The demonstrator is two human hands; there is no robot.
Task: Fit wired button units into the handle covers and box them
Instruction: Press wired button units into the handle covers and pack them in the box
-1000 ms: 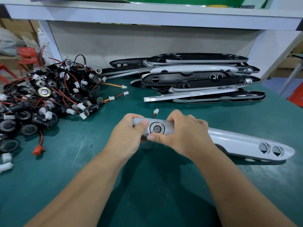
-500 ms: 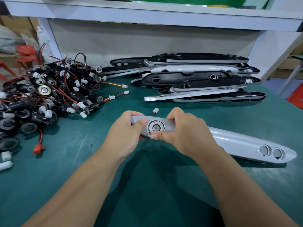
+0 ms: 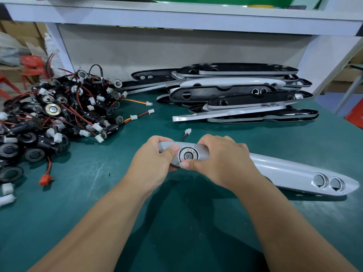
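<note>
**Risks at the seating of a button unit**

Handle cover (image 3: 284,171), silver, lies across the green table (image 3: 176,222) in front of me, with its left end held in both my hands. Its right end, which has two empty round holes, rests on the table. My left hand (image 3: 155,163) grips the tip, fingers (image 3: 172,150) curled round it and the thumb on top, just beside the button unit (image 3: 188,155). My right hand (image 3: 222,163) wraps over the cover, its thumb against the unit's lower rim. The round unit sits face up in the cover's hole; I cannot tell whether it is fully home. Its red-and-black lead ends in a white connector (image 3: 188,131), which juts out behind the cover.

Hazards, as I judge them:
1. Uneven thumb pressure could cock the unit in its hole, so that it jams or springs back out.
2. The lead runs hidden beneath the shell and could be nipped between cover and table, or strained at its root.
3. The long free end could scrape its painted face if I twist the cover.
4. The pile of button units (image 3: 59,114) on my left is tangled, so one pick may drag its neighbours.
</note>
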